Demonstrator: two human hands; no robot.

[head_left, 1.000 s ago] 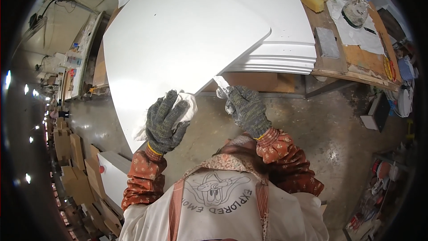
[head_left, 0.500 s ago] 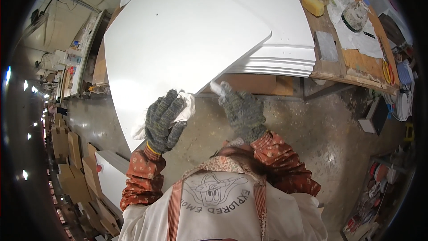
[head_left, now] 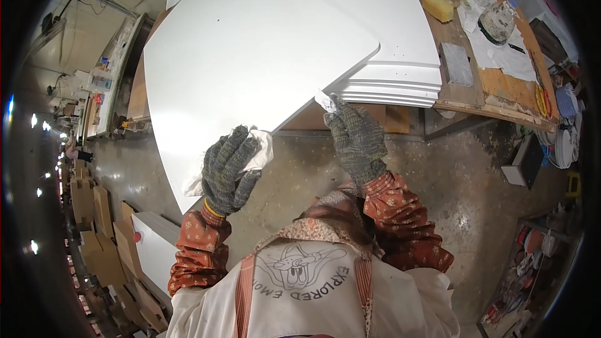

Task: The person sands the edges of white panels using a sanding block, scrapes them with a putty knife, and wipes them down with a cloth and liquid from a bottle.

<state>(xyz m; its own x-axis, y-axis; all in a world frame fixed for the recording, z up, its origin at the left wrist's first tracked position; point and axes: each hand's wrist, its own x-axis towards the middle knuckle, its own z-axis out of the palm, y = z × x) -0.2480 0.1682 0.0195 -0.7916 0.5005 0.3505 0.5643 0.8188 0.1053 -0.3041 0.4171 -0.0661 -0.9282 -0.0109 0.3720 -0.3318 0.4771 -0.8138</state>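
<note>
A large white panel [head_left: 250, 56] lies turned at an angle on top of a stack of white panels [head_left: 394, 81], its near corner sticking out over the floor. My left hand [head_left: 230, 170], in a dark grey knitted glove, grips a bunched white cloth [head_left: 261, 150] against the panel's near end. In the same kind of glove, my right hand [head_left: 357, 138] pinches a small white wad [head_left: 325, 101], perhaps cloth or paper, at the panel's slanting right edge. The glove partly covers this wad.
On the wooden workbench [head_left: 463, 91] to the right are a yellow sponge [head_left: 437, 7], a grey block [head_left: 457, 64], a blue-capped plastic bottle [head_left: 499, 22] and orange-handled pliers [head_left: 543, 101]. Cardboard pieces [head_left: 103, 256] stand at the lower left. A shelf with assorted items [head_left: 526, 263] is at the lower right.
My right hand has slid up and to the right along the panel's edge with the white wad. My left hand stays in place on the cloth.
</note>
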